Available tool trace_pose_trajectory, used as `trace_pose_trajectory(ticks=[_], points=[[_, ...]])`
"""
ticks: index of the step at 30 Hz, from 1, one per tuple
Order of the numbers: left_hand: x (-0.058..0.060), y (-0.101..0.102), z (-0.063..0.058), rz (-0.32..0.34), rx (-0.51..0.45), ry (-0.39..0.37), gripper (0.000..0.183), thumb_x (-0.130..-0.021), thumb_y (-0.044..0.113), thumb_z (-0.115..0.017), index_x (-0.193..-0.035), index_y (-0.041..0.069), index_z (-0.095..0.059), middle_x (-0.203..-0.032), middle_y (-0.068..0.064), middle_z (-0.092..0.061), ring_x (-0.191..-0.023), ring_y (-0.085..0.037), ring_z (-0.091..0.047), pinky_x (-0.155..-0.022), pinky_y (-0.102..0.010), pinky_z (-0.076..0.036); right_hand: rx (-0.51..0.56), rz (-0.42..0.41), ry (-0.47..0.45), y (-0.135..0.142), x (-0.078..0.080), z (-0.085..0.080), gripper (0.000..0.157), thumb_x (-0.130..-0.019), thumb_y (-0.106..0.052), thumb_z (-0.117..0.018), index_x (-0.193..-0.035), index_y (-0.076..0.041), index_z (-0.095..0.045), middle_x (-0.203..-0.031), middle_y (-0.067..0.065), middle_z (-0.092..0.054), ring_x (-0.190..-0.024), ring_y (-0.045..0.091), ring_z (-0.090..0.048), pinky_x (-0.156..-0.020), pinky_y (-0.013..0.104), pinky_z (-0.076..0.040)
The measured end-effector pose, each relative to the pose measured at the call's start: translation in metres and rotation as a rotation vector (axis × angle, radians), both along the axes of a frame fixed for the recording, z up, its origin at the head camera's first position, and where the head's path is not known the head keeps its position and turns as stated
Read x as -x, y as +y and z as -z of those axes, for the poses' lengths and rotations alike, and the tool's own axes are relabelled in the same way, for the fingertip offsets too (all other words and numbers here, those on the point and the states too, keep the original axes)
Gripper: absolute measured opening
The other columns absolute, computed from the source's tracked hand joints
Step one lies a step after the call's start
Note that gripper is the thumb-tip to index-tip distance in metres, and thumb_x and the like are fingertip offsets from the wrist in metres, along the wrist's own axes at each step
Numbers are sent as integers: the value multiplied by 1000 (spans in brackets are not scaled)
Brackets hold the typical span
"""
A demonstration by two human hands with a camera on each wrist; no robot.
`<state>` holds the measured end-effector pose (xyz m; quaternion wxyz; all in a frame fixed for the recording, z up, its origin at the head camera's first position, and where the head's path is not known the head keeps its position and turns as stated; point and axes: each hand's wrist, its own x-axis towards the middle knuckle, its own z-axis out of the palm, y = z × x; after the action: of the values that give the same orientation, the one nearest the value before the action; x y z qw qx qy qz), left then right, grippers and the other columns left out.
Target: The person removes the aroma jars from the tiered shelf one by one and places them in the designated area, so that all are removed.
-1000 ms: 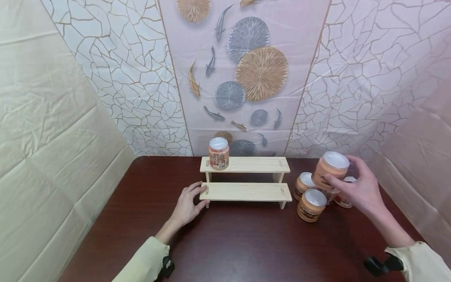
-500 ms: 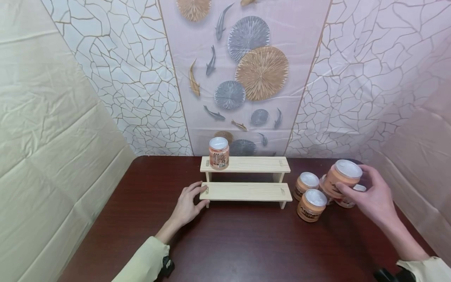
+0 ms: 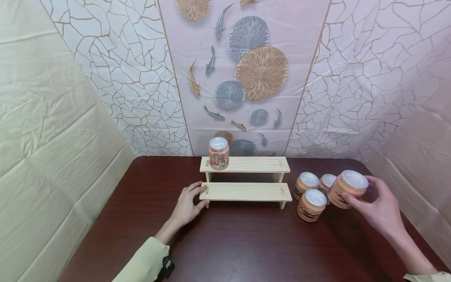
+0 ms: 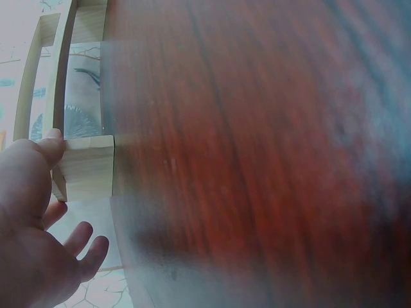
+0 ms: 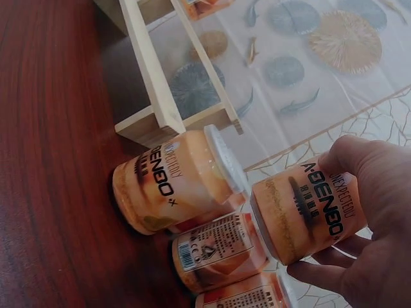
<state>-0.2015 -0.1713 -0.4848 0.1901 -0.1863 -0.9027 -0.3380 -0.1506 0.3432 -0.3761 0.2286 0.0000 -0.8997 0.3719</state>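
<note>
My right hand [image 3: 380, 203] grips an orange-labelled jar [image 3: 347, 190] with a white lid, raised and slightly tilted beside a group of similar jars. In the right wrist view, fingers and thumb wrap round the held jar [image 5: 302, 208]. Among the grouped jars are a front jar [image 3: 311, 205], a left jar [image 3: 305, 184] and a rear jar [image 3: 328, 182]. My left hand [image 3: 186, 205] holds the left end of the lower step of a two-step wooden shelf [image 3: 244, 192], thumb at its front edge [image 4: 54, 144]. Another jar [image 3: 219, 153] stands on the upper step's left end.
The shelf stands on a dark reddish-brown table [image 3: 239, 243]. Behind hangs a patterned cloth [image 3: 232, 78] with fish and round motifs. Plain beige cloth [image 3: 53, 137] borders the left side, with more cloth [image 3: 423, 168] on the right.
My right hand has moved right and down with the jar, uncovering the rear jar and covering the one at the far right. My left hand stays on the shelf.
</note>
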Motion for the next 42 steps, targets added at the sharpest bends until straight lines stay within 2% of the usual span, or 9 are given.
trace_pose_trajectory(ticks=[4, 10, 12, 16, 19, 20, 23, 32, 42], points=[[0, 0, 0, -1, 2, 0, 45, -85, 15, -82, -127, 4, -69, -137, -19, -57, -119, -44, -52, -95, -58, -44, -15, 17, -10, 1, -2, 6, 74, -81, -20, -84, -139, 5, -46, -127, 31, -54, -101, -6, -42, -80, 9, -29], [0, 0, 1, -1, 4, 4, 45, -85, 15, -82, -127, 4, -69, -138, -19, -57, -120, -45, -52, -95, -58, -45, 1, 21, -20, 2, -5, 17, 74, -79, -17, -86, -137, 6, -48, -123, 31, -56, -92, -17, -36, -73, 4, -33], [0, 0, 1, -2, 5, 5, 45, -85, 15, -82, -127, 5, -69, -138, -19, -57, -120, -44, -52, -95, -57, -45, 0, 29, -31, 2, -6, 22, 75, -78, -18, -87, -138, 5, -48, -123, 32, -57, -93, -13, -40, -73, 5, -33], [-1, 0, 2, 2, 1, 7, 45, -85, 15, -82, -127, 4, -69, -138, -19, -57, -120, -44, -52, -95, -57, -44, -20, 53, -39, 2, -8, 29, 78, -77, -20, -87, -139, 6, -47, -123, 33, -57, -99, 3, -48, -74, 7, -30], [-1, -1, 2, 1, -1, 3, 45, -85, 15, -82, -127, 5, -68, -138, -18, -56, -121, -44, -51, -95, -58, -44, -10, 43, -24, 2, -8, 35, 77, -76, -17, -87, -137, 9, -47, -120, 35, -57, -94, -6, -48, -72, 4, -32], [-1, -1, 3, 1, -1, 1, 46, -85, 15, -82, -127, 5, -68, -138, -18, -56, -121, -44, -51, -95, -58, -44, -8, 40, -19, 2, -8, 36, 76, -76, -15, -88, -136, 9, -47, -118, 35, -58, -91, -14, -43, -71, 4, -33], [0, -1, 4, -3, 3, -3, 46, -85, 16, -82, -128, 6, -68, -139, -17, -56, -122, -43, -51, -95, -57, -45, 15, 18, -9, 2, -8, 41, 74, -75, -11, -87, -133, 10, -47, -116, 36, -58, -88, -23, -36, -69, 2, -37], [1, -1, 2, 1, -3, -5, 45, -86, 16, -81, -128, 6, -68, -139, -18, -56, -121, -44, -51, -94, -59, -45, 37, 9, -28, -1, -7, 52, 73, -75, -8, -87, -133, 10, -47, -117, 36, -57, -88, -24, -36, -68, 2, -40], [0, -1, 3, -1, 5, -9, 46, -85, 16, -82, -128, 6, -68, -139, -18, -56, -122, -44, -51, -96, -58, -44, 31, 23, -43, -5, -6, 64, 74, -72, -5, -89, -132, 10, -49, -117, 38, -58, -86, -26, -34, -69, 2, -39]])
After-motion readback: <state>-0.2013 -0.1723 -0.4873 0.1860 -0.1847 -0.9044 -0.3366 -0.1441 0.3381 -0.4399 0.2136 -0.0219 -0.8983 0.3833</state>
